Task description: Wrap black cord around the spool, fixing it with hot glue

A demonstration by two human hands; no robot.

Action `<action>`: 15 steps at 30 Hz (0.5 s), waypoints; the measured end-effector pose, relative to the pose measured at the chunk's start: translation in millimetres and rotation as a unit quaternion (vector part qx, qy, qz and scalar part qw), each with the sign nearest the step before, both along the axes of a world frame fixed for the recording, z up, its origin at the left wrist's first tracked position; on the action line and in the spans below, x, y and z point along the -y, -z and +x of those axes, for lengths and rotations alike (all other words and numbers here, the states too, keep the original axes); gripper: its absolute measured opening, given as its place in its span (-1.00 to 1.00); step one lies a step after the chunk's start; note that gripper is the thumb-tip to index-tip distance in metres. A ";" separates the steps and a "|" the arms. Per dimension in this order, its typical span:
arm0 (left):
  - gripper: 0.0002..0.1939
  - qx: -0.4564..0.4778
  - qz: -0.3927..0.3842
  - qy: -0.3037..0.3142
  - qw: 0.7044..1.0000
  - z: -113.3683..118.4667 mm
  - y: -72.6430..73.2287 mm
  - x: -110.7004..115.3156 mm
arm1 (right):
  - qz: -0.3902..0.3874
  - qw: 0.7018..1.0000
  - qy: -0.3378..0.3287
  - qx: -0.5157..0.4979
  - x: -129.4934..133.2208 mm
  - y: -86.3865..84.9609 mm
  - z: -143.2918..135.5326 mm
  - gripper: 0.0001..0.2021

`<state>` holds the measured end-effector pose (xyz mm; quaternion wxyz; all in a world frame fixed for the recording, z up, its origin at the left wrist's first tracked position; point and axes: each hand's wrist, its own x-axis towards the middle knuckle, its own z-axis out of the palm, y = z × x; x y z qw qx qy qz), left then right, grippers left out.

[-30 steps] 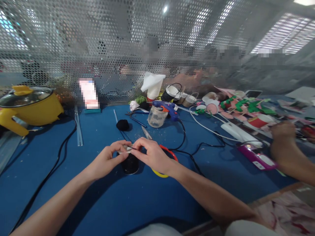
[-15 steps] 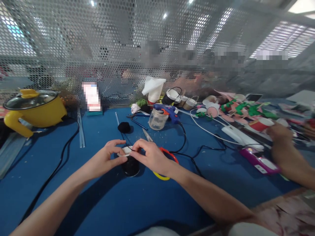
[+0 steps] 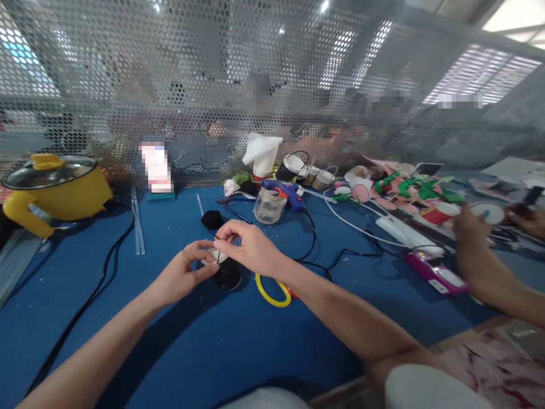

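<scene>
A small cup with a white top and a black lower part (image 3: 228, 275) stands tilted on the blue table (image 3: 238, 346). My left hand (image 3: 185, 272) is closed on its white rim from the left. Above the rim, my right hand (image 3: 240, 244) pinches a thin black cord, which runs over the cup's mouth. A ball of black yarn (image 3: 212, 219) lies just behind the hands. Scissors with yellow (image 3: 273, 291) and red handles lie partly under my right forearm.
A blue glue gun (image 3: 284, 192) rests on a glass jar (image 3: 269, 208). The yellow pot (image 3: 63, 190) stands at left. Cables, a purple power strip (image 3: 438, 274), paper crafts (image 3: 409, 187) and another person's hand (image 3: 470, 227) are at right.
My right hand has risen and moved slightly left with the cord, which now crosses the cup's mouth. More of the scissors' yellow handle shows. The other person's hand holds a round white item.
</scene>
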<state>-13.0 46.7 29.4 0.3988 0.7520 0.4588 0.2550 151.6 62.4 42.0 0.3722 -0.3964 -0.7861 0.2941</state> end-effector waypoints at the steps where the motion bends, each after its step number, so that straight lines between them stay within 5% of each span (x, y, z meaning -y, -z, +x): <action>1: -0.79 0.002 0.003 -0.002 1.000 0.5 0.8 0.2 | -0.006 1.000 -0.008 -0.004 -1.3 -2.4 -4.2 -0.93; 5: -0.80 0.009 0.007 -0.015 1.000 1.7 2.6 0.8 | 0.026 0.997 -0.062 0.025 -7.1 -12.1 -12.4 -0.93; 7: -0.81 0.026 0.009 -0.008 1.000 1.7 2.8 0.5 | 0.060 0.997 -0.032 0.034 -11.9 -19.3 -3.4 -0.90; 11: -0.79 0.029 0.013 -0.014 0.999 0.6 3.7 -1.2 | 0.123 0.981 0.145 0.036 -26.7 -39.8 43.2 -0.84; 15: -0.78 0.042 0.025 -0.021 0.999 0.9 7.4 -2.3 | 0.144 0.921 0.353 0.072 -50.7 -49.1 94.6 -0.82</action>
